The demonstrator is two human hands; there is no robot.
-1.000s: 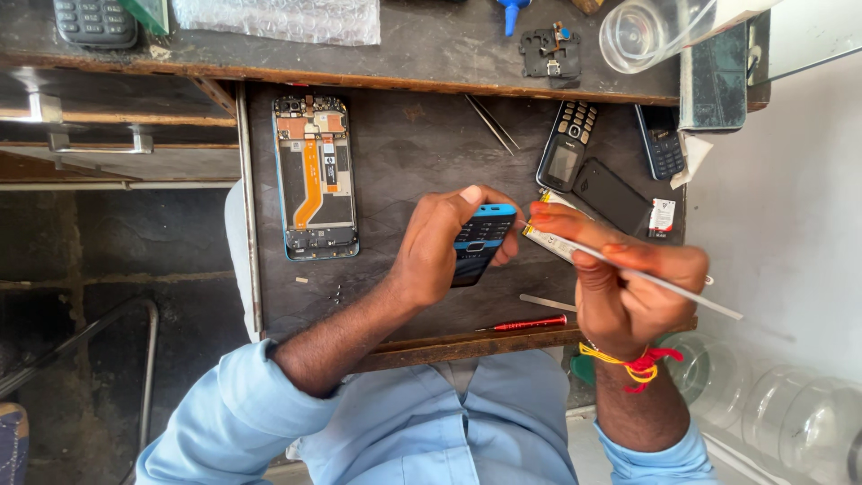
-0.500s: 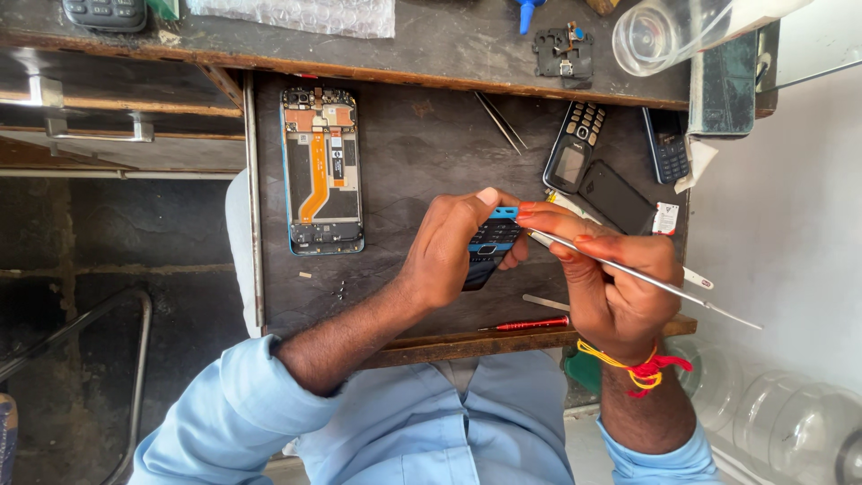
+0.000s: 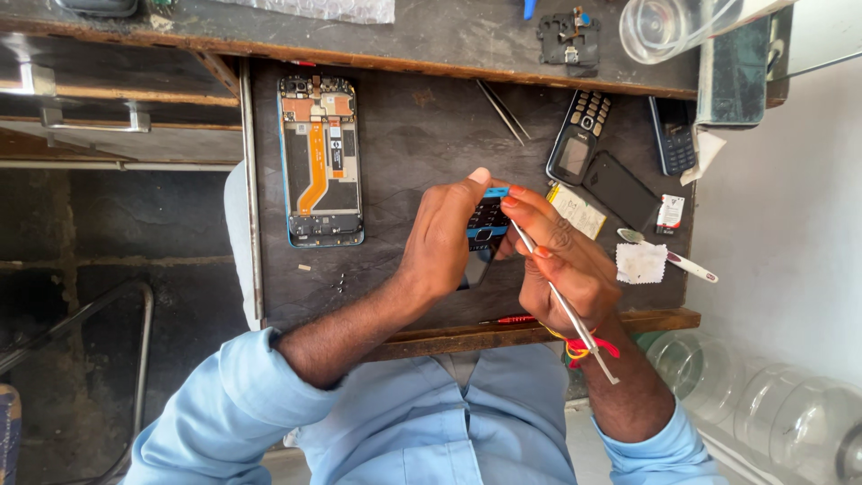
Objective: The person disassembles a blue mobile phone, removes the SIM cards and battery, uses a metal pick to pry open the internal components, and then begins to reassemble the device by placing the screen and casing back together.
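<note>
A small blue keypad phone [image 3: 488,222] is held over the dark work board [image 3: 413,144]. My left hand [image 3: 446,235] grips it from the left, thumb on its top edge. My right hand [image 3: 566,260] holds a thin metal tool [image 3: 566,305] like tweezers, its tip touching the phone's right side while its fingers also steady the phone. An opened smartphone [image 3: 321,162] with an orange flex cable lies flat to the left of my hands.
Right of my hands lie a flat battery [image 3: 577,208], two dark keypad phones [image 3: 575,139] [image 3: 673,135], a black back cover [image 3: 620,190], a white cloth square [image 3: 641,263] and a white spudger [image 3: 669,256]. Loose tweezers [image 3: 503,110] rest further back. Clear plastic jars [image 3: 772,404] stand bottom right.
My right hand has turned the metal tool so its long end now points down toward my wrist instead of out to the right. The blue phone has tilted more upright.
</note>
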